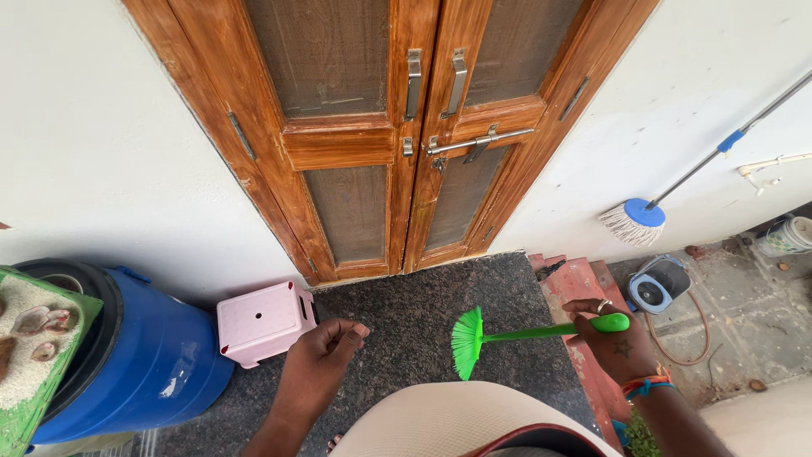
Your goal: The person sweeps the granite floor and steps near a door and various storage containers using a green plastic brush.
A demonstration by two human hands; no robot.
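My right hand [611, 338] grips the handle of a bright green brush [474, 338], held level, its fan of bristles pointing left over the dark granite doorstep [423, 313]. My left hand [321, 360] hangs over the step with its fingers curled in and nothing in it, just right of a small pink plastic stool [262, 322]. Bangles ring my right wrist. My light-coloured clothing fills the bottom centre.
A closed wooden double door [397, 135] with a metal latch stands ahead. A blue drum [144, 364] sits at the left beside a green tray of sand and shells [34, 347]. At the right are red steps [584, 288], a mop [634, 220] leaning on the wall and a mop bucket [658, 283].
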